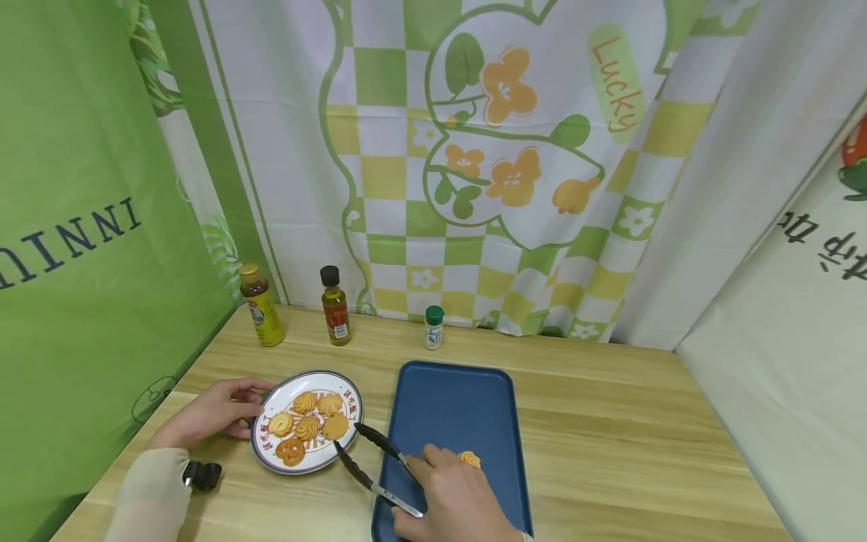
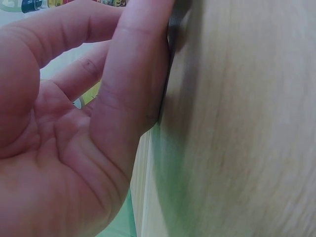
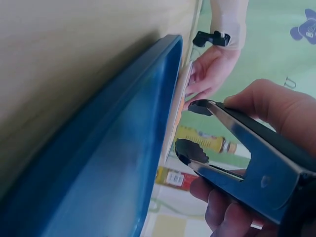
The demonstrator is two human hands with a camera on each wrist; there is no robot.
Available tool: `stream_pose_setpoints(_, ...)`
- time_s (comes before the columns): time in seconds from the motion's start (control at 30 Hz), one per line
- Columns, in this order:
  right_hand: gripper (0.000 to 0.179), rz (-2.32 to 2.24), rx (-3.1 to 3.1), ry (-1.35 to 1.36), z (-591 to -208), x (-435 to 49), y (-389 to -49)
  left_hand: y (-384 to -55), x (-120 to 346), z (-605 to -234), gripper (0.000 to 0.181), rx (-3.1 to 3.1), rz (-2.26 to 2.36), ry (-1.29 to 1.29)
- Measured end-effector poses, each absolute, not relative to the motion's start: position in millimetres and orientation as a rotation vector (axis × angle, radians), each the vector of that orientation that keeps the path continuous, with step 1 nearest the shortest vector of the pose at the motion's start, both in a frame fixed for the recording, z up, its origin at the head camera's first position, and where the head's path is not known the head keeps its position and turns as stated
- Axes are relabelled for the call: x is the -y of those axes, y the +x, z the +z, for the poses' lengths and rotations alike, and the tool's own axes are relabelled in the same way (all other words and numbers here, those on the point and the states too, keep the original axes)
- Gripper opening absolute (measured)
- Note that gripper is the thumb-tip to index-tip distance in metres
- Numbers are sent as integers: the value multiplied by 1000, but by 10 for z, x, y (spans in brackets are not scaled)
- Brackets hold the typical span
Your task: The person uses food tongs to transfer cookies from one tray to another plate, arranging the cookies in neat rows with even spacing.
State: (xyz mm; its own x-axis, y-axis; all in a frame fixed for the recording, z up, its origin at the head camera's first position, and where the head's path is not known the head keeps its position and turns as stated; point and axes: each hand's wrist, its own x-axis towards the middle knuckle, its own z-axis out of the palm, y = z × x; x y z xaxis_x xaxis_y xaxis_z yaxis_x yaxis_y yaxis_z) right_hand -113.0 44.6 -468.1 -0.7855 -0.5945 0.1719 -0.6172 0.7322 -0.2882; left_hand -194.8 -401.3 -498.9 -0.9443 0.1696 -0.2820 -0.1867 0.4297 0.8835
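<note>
A white plate (image 1: 308,388) with a dark rim carries several cookies (image 1: 307,428) and a pretzel-shaped one (image 1: 290,452). At its left edge, my left hand (image 1: 220,410) holds the rim with curled fingers. My right hand (image 1: 450,493) grips metal tongs (image 3: 266,168) with black tips. The tongs' tips stand apart and are free of any cookie, one over the plate's right part and the other by its lower right rim. Below my right hand lies a blue tray (image 1: 450,406). One swirled cookie (image 1: 469,458) on the tray is partly hidden by that hand.
Along the back of the wooden table (image 1: 609,436) stand a yellow-labelled bottle (image 1: 263,309), a black-capped oil bottle (image 1: 336,309) and a small green-capped shaker (image 1: 433,328). A patterned curtain (image 1: 386,188) hangs behind, with a green cloth wall (image 1: 81,316) on the left.
</note>
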Motion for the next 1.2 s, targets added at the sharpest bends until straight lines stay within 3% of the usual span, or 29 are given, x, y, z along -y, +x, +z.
stream_pose_setpoints(0.4, 58, 526, 2856, 863, -4775, -839, -1138, -1990, 4037, -5020, 57, -2377, 1501, -12)
stream_pose_setpoints(1.2, 66, 391, 2819, 489, -4964, -1522, -837, -1954, 4030, -5000, 58, -2347, 1525, -19)
